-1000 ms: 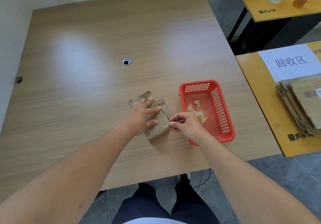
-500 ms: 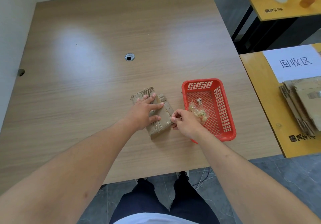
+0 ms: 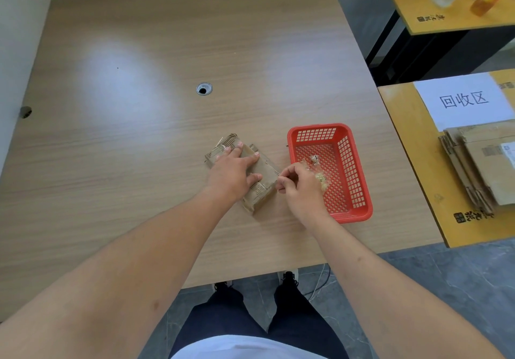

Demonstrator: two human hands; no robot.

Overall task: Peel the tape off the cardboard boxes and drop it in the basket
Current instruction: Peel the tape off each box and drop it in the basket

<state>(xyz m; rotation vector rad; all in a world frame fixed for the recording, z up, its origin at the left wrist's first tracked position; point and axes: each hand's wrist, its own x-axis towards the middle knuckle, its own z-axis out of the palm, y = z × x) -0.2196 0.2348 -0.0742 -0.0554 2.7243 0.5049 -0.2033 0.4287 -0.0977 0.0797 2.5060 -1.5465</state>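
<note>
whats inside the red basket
The basket holds crumpled clear tape scraps on its mesh floor. The right hand overlaps its near-left part, so anything lying beneath it is hidden.

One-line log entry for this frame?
step: peeling | left hand: flat on cardboard box | right hand: pinching at box edge | basket: holds crumpled tape

Bright, even light — two soft glare patches seen on the table (image 3: 139, 163); edges bowed by wide-angle distortion.
</note>
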